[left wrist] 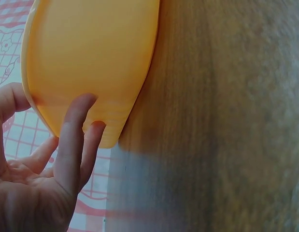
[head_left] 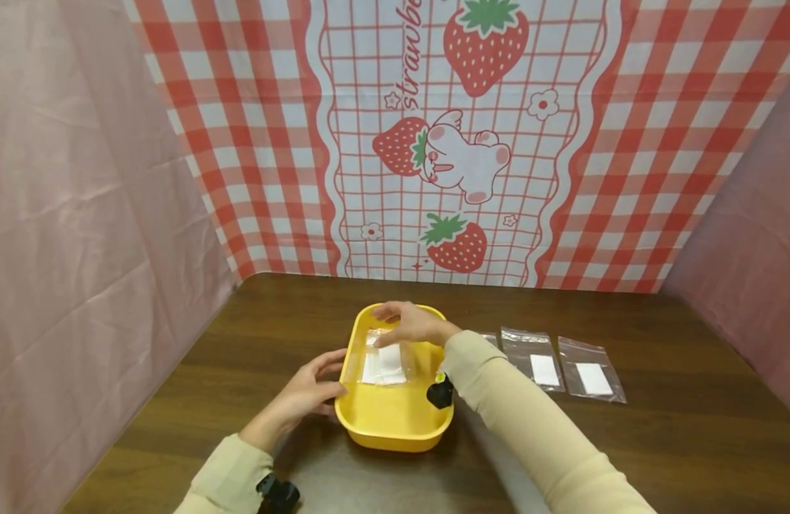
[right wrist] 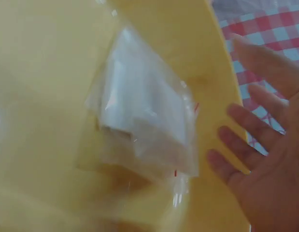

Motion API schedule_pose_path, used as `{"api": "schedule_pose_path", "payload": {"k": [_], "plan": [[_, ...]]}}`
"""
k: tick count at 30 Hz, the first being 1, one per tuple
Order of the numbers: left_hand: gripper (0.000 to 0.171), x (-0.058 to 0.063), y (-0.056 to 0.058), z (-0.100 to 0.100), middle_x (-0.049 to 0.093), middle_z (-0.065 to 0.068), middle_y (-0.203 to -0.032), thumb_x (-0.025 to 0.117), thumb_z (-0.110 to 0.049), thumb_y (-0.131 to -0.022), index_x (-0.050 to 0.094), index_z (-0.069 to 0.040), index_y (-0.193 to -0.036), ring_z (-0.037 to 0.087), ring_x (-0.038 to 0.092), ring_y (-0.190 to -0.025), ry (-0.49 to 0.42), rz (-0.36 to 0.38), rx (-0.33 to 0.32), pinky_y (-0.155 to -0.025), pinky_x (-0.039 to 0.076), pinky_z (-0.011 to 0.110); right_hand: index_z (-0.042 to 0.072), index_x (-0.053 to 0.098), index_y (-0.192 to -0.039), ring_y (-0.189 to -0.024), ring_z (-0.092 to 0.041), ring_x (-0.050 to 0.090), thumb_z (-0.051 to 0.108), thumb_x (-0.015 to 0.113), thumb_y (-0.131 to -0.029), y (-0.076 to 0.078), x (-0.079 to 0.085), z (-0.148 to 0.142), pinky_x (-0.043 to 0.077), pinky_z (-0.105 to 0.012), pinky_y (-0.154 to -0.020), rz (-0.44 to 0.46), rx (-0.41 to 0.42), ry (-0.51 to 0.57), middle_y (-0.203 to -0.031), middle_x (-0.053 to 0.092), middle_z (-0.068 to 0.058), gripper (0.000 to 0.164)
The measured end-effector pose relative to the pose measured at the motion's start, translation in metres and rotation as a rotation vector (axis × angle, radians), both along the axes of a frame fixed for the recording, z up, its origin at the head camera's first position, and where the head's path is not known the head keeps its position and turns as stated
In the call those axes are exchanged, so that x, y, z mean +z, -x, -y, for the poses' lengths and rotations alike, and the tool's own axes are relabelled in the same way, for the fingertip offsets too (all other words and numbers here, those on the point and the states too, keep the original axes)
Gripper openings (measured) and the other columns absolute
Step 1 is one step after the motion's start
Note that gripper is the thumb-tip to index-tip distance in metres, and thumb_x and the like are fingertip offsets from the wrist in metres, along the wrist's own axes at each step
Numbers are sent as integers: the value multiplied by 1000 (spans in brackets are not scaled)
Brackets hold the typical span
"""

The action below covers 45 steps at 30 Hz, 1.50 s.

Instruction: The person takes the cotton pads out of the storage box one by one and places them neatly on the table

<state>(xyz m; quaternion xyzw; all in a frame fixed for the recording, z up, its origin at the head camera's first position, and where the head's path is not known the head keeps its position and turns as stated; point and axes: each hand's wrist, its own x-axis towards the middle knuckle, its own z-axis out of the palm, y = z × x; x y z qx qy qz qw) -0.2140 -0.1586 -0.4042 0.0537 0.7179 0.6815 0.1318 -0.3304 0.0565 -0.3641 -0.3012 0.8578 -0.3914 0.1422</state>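
Note:
A yellow plastic tub [head_left: 395,442] stands on the table with clear zip bags [head_left: 385,364] inside, white rectangular pieces showing through the plastic. At the tub's left side is my left hand [head_left: 305,392], its thumb by the rim. The left wrist view has that hand [left wrist: 48,169] holding the wall, fingertips against the outer face. Over the tub's far part my right hand [head_left: 410,325] hovers above the bags, fingers spread. Seen from the right wrist, the hand [right wrist: 275,154] holds nothing, and the overlapping bags [right wrist: 144,106] lie apart from its fingertips.
To the right of the tub lie a zip bag [head_left: 532,360] and another zip bag [head_left: 592,370], each with a white piece inside. A third bag [head_left: 489,338] is partly hidden by my right sleeve. A strawberry-print cloth [head_left: 433,143] hangs behind the dark wooden table [head_left: 690,428].

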Motion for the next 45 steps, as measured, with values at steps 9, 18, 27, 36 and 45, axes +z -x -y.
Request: {"api": "schedule_pose_path", "payload": {"k": [9, 18, 27, 36, 45], "plan": [[66, 1, 0, 1, 38, 29, -134, 58, 2, -80, 34, -2, -141, 34, 59, -97, 4, 3, 3, -62, 55, 43, 8, 54, -130, -128, -28, 37, 10, 83, -67, -1, -9, -1, 30, -38, -105, 84, 162, -298, -135, 48, -10, 70], [65, 2, -1, 1, 37, 29, -134, 57, 3, -80, 32, -1, -141, 35, 60, -97, -18, 6, -8, -61, 55, 42, 1, 60, -119, -118, -29, 47, -2, 80, -63, 0, -12, -1, 35, -38, -102, -23, 198, -304, -120, 59, -11, 59], [65, 2, -1, 1, 37, 29, -133, 57, 3, -81, 32, 1, -141, 33, 61, -92, -25, -2, -15, -61, 55, 42, 7, 61, -119, -110, -26, 49, -3, 78, -64, 0, -9, 1, 38, -38, -98, -18, 175, -309, -112, 59, -10, 58], [65, 0, 0, 2, 38, 29, -133, 57, 4, -80, 33, 1, -140, 36, 59, -97, -26, -6, -6, -62, 55, 43, 2, 58, -122, -101, -25, 52, -8, 75, -64, 1, -11, 1, 46, -32, -86, -6, 149, -293, -118, 56, -15, 61], [66, 1, 0, -1, 41, 26, -132, 60, 1, -78, 37, -3, -139, 29, 61, -87, 14, -6, 30, -61, 55, 41, 5, 62, -118, -96, -22, 52, -4, 81, -61, 0, -12, 2, 47, -29, -82, -39, 104, -354, -115, 57, -17, 60]]}}
